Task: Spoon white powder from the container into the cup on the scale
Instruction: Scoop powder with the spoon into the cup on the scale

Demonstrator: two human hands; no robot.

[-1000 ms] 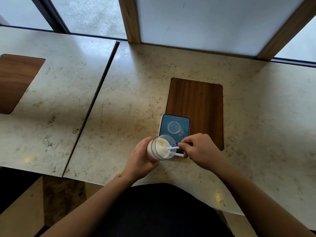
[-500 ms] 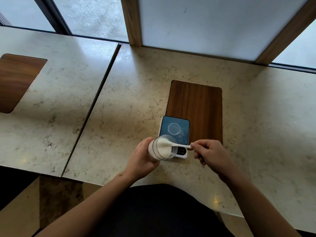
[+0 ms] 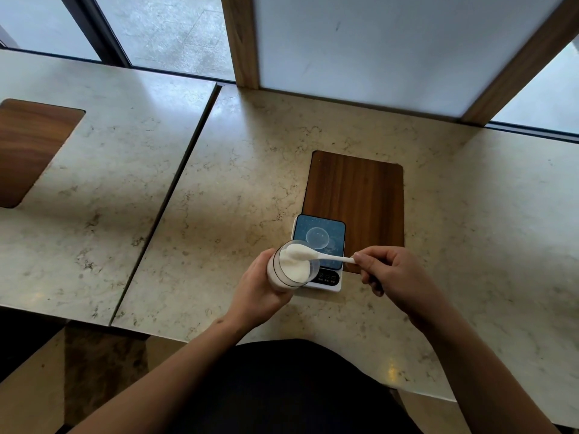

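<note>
My left hand [image 3: 261, 289] grips a clear round container [image 3: 289, 267] of white powder, tilted toward the scale. My right hand [image 3: 391, 277] pinches the handle end of a white spoon [image 3: 316, 255]. The spoon's bowl carries a heap of powder and sits at the container's upper rim. A small clear cup [image 3: 317, 238] stands on the dark blue platform of the white scale [image 3: 326, 285], just beyond the spoon's bowl. The scale's front left corner is hidden behind the container.
The scale rests partly on a dark wood inlay [image 3: 355, 195] set in the marble table [image 3: 250, 170]. A seam [image 3: 169, 202] separates a second table on the left, which has its own wood inlay [image 3: 28, 148]. Windows and a wooden post stand behind.
The spoon has come up out of the powder with a full load, and its bowl now rests at the container's rim. My right hand has drawn back to the right along the handle.
</note>
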